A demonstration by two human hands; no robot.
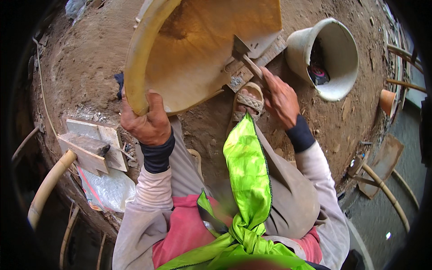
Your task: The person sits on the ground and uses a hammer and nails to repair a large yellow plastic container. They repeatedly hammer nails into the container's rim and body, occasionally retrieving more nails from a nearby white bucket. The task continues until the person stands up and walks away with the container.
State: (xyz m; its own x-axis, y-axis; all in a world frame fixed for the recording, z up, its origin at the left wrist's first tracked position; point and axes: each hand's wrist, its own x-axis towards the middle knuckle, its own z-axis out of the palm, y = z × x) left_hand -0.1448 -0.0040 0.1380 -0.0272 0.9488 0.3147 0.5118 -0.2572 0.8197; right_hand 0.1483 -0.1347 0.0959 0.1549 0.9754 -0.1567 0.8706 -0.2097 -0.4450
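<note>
Your left hand [150, 121], fingers clamped, holds a brown-stained amber curved shell [193, 63] by its thick yellow rim [143, 49]; your right hand's [283, 98] fingers wrap a trowel [252, 66], blade beyond them.

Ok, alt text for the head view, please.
A person's left hand grips the rim of a large curved yellowish shell while the right hand holds a metal trowel over it. A round whitish bucket sits on brown soil.
</note>
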